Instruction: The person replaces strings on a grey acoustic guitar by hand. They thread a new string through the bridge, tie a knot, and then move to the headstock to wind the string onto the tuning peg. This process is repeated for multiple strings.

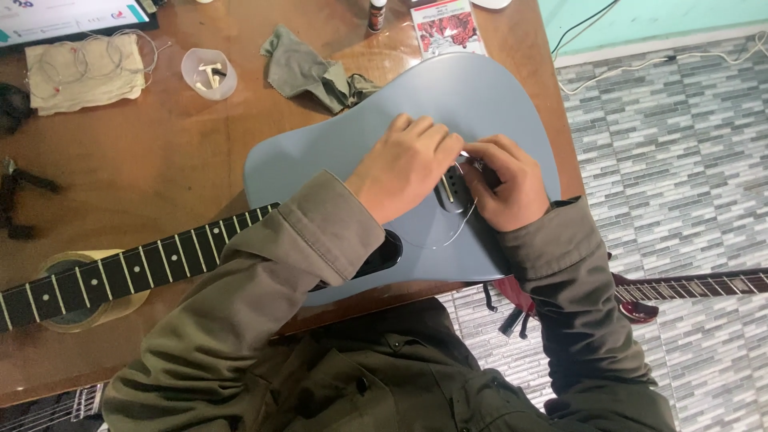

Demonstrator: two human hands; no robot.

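Head view, looking straight down: nearest are two olive jacket sleeves (320, 240) reaching out over a blue-grey acoustic guitar (472, 104) that lies flat on a brown wooden counter (160, 152). Its dark fretted neck (136, 272) runs off to the left and rests on a roll of tape (88, 308). The left hand (408, 164) lies palm down on the guitar top, fingers curled over the bridge (450, 190), pressing rather than gripping. The right hand (508, 188) sits just beside it, touching it, its fingertips pinched together at the bridge on a thin guitar string (460, 232) that loops loose below the hands. Farther out on the counter, an olive cloth (308, 72) lies crumpled against the guitar's upper edge. A small clear cup (208, 74) holding white pins stands to its left, and a beige cloth (80, 72) carrying coiled strings lies beyond that. Off the counter, on the tiled floor (680, 160) at right, part of a red guitar (640, 308) shows.
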